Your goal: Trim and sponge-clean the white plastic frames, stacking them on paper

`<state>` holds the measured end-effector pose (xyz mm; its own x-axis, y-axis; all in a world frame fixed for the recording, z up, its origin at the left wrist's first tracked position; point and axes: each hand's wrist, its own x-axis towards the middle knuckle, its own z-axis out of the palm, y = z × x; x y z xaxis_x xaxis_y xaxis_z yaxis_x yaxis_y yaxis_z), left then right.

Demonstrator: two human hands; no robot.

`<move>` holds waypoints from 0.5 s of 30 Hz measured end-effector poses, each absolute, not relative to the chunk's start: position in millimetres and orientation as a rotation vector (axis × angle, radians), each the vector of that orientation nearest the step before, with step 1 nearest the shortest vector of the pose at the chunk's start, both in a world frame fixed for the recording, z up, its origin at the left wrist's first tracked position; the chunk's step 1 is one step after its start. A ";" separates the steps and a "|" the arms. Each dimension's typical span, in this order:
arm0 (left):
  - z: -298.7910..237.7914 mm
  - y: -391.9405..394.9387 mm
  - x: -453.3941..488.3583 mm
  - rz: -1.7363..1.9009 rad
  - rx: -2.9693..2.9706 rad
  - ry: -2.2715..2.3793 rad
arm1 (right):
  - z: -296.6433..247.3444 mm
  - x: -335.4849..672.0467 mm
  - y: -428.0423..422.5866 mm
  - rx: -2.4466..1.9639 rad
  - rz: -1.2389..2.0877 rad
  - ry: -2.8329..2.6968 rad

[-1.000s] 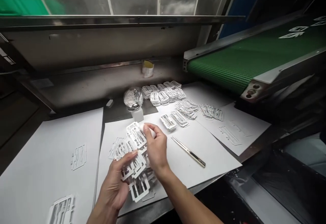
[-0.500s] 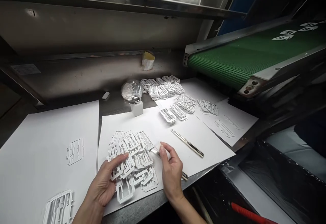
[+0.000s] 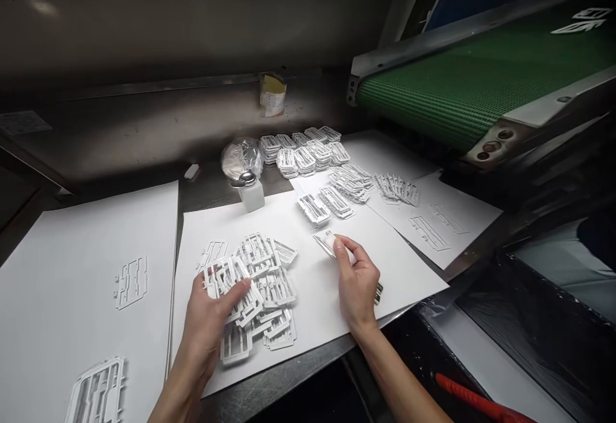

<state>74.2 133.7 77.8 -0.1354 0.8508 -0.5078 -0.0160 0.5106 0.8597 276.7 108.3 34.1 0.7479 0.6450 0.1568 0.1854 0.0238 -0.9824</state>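
Note:
My left hand (image 3: 212, 310) is closed around white slotted plastic frames (image 3: 235, 288), thumb on top, over the left side of a loose pile of similar frames (image 3: 276, 288). My right hand (image 3: 359, 278) is in a pinch to the right of the pile. It appears to grip a slim craft knife with a white part (image 3: 330, 238) at the fingertips; the dark tail shows behind the palm. Another silver knife (image 3: 323, 247) lies on the white sheet (image 3: 308, 327), mostly hidden under this hand.
Stacks of white frames (image 3: 312, 153) stand at the back, near a clear plastic bag (image 3: 242, 158) and a small white bottle (image 3: 252, 196) with a metal top. A green conveyor belt (image 3: 457, 89) runs at the right. More frames (image 3: 99, 391) lie on the left sheet (image 3: 81, 282).
My right hand has moved away from the pile, right and slightly up, over the lying knife. The left hand has lifted its frames a little. The camera view has tilted down.

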 end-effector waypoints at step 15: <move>82.7 69.3 58.2 0.779 0.357 1.121 | 44.2 262.9 51.0 -1.575 0.713 -0.898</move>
<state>58.2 69.3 82.7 0.2126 0.7139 -0.6672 -0.3762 0.6900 0.6184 262.9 51.0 44.2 0.5258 0.8503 0.0236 0.1701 -0.0780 -0.9823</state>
